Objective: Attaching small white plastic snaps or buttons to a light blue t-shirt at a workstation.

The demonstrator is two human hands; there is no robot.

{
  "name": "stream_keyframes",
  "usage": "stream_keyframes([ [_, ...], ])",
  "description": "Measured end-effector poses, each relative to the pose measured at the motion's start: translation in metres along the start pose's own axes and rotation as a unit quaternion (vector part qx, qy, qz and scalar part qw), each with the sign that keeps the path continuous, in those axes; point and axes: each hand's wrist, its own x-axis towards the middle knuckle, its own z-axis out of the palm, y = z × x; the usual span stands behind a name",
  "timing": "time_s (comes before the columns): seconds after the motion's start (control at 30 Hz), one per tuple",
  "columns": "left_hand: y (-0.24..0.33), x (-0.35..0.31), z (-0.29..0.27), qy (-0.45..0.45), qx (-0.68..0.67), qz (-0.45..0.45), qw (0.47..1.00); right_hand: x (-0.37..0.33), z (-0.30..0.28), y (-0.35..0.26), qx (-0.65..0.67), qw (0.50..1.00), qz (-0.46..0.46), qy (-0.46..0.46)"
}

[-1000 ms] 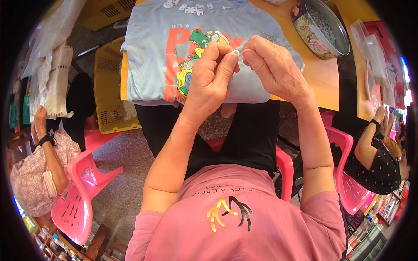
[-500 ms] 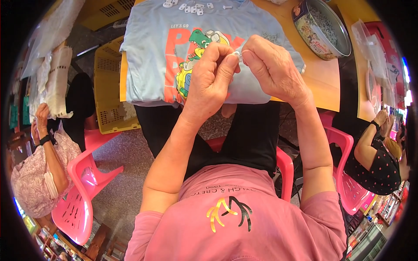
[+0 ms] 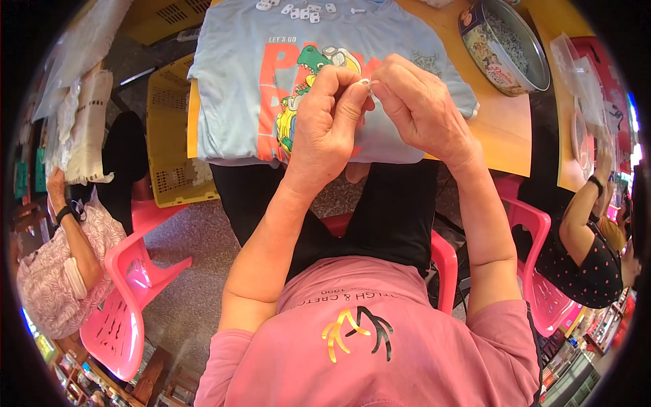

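Over a light-blue printed T-shirt [image 3: 224, 102] spread on the table, my two hands meet fingertip to fingertip. My left hand [image 3: 324, 125] pinches a small white plastic piece [image 3: 366, 83] between thumb and forefinger. Right beside that piece, my right hand [image 3: 424, 112] is closed in a pinch; what lies in its fingertips is too small to make out. Several small white plastic pieces with holes [image 3: 305, 13] lie on the shirt's far part. A small pile of thin grey pieces [image 3: 425, 62] rests on the shirt, just beyond my right hand.
An oval tin [image 3: 505, 51] with many small grey pieces stands at the far right of the yellow table [image 3: 505, 136]. Yellow crates [image 3: 168, 136] are on the left. Co-workers sit on both sides on pink chairs [image 3: 119, 325], [image 3: 542, 271].
More of the white piece now shows between my fingertips. Both hands keep nearly the same place and pinch. The left co-worker's hand has lowered, and the right co-worker's forearm has risen.
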Motion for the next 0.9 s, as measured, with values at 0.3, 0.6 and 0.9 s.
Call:
stream_keyframes([
  [0.3, -0.010, 0.002, 0.001, 0.010, -0.001, 0.047, 0.999, -0.003, 0.008, 0.002, -0.004, 1.000, 0.011, 0.010],
  [0.6, -0.005, 0.002, 0.000, 0.009, -0.035, 0.020, 0.999, 0.000, 0.004, -0.005, 0.003, 0.999, 0.038, 0.031],
  [0.9, -0.003, 0.002, 0.001, 0.011, -0.023, 0.009, 1.000, 0.001, -0.023, -0.010, -0.024, 0.998, 0.055, -0.021],
])
